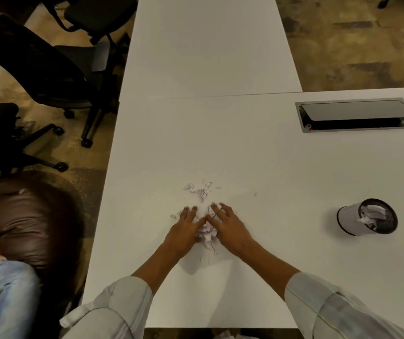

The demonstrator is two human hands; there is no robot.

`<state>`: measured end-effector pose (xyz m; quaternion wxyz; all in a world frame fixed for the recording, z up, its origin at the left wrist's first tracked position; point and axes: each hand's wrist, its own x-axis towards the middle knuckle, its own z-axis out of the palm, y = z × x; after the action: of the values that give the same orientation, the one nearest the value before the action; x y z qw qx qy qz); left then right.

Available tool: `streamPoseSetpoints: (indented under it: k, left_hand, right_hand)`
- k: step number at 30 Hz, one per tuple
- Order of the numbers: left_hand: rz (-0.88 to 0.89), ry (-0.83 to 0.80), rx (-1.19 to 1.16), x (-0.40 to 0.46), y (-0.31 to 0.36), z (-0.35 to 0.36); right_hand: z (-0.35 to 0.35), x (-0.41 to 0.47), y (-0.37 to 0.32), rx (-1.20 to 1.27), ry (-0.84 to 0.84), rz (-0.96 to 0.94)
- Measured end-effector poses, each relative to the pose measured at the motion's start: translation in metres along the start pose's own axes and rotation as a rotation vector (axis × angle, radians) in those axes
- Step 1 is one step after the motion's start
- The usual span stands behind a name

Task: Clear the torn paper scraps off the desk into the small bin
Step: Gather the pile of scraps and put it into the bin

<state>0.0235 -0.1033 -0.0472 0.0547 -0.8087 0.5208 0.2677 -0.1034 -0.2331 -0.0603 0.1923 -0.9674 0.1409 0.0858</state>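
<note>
A heap of torn paper scraps (207, 232) lies on the white desk (257, 167) in front of me. My left hand (184, 228) and my right hand (228, 225) press in on the heap from either side, fingers spread and tips nearly touching over it. More loose scraps (199, 189) lie just beyond my fingers, and one tiny bit (255, 194) sits further right. The small round mesh bin (367, 220) stands on the desk to the right, with paper scraps inside it.
A cable hatch (357, 115) with its lid raised is set in the desk at the back right. Black office chairs (49, 69) stand on the floor to the left. A brown leather seat (25, 221) is near my left elbow.
</note>
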Motion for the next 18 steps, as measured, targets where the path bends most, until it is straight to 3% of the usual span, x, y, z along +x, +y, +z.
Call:
streamPoseSetpoints:
  k: [4, 8, 11, 15, 18]
  left_hand:
    - [0.02, 0.076, 0.006, -0.007, 0.007, 0.003]
    - [-0.05, 0.119, -0.186, -0.006, 0.015, -0.009]
    - [-0.049, 0.211, -0.249, -0.002, 0.019, -0.02]
    - [-0.049, 0.329, -0.403, 0.007, 0.033, -0.04]
    - [-0.025, 0.35, -0.455, 0.019, 0.051, -0.058]
  right_hand:
    - [0.001, -0.009, -0.003, -0.064, 0.093, -0.043]
    - [-0.008, -0.001, 0.008, -0.028, 0.016, 0.021]
    - [-0.017, -0.001, 0.015, 0.171, 0.048, 0.17]
    - [-0.036, -0.014, 0.025, 0.593, 0.208, 0.433]
    - [-0.057, -0.032, 0.035, 0.686, 0.319, 0.511]
